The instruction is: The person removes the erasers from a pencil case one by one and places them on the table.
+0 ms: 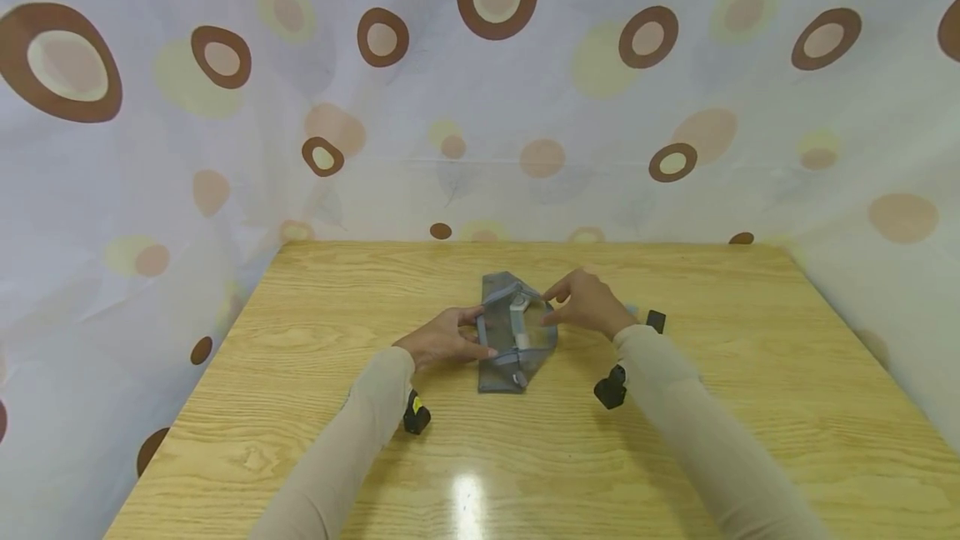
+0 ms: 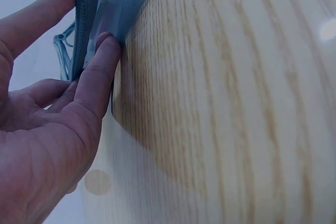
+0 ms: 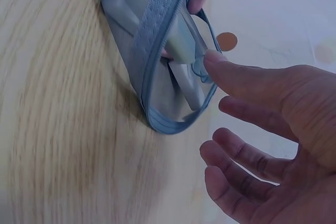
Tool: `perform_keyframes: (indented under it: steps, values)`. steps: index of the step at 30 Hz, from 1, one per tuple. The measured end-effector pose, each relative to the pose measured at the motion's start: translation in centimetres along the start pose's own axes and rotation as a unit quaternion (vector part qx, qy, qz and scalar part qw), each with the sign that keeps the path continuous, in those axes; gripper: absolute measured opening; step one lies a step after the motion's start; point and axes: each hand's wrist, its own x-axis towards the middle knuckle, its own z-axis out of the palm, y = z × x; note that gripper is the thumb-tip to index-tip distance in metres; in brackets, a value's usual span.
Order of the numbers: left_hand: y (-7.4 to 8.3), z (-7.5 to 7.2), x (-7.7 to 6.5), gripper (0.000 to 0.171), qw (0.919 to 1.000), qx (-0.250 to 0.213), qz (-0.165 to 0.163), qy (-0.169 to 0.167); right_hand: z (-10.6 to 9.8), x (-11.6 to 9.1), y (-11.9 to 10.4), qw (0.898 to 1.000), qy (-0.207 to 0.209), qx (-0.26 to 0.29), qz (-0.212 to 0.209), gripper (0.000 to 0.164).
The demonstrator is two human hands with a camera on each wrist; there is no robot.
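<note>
A grey-blue translucent zip pouch (image 1: pixel 502 375) lies on the table with its zipped mouth spread wide. Inside it show several pale pieces, among them a white angular piece (image 1: pixel 519 304) and, in the right wrist view, a slim white one (image 3: pixel 186 85); their exact kind I cannot tell. My left hand (image 1: pixel 447 337) grips the pouch's left edge, fingers and thumb spread along the zipper. At the opposite rim is my right hand (image 1: pixel 590 304), its thumb tip at the opening and the other fingers loosely bent, with a gap between thumb and fingers. Nothing shows between them.
A light wooden table (image 1: pixel 330 457) carries the pouch. Behind it hangs a white sheet (image 1: pixel 420 107) with brown and yellow spots. Black wrist-camera parts (image 1: pixel 611 387) show below the right wrist, and another black camera part (image 1: pixel 416 413) by the left.
</note>
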Motion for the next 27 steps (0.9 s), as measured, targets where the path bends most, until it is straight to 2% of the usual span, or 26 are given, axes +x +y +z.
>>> perform_keyframes:
  steps: [10,27]
  values:
    - [0.0,0.0,-0.1,0.094,1.0,0.004,-0.007,-0.001,1.3,0.5,-0.6,1.0,-0.018,0.007,0.024,0.046]
    - [0.1,0.1,-0.1,0.094,0.9999,0.007,-0.01,-0.001,2.7,0.7,-1.1,0.999,-0.028,0.013,0.009,0.049]
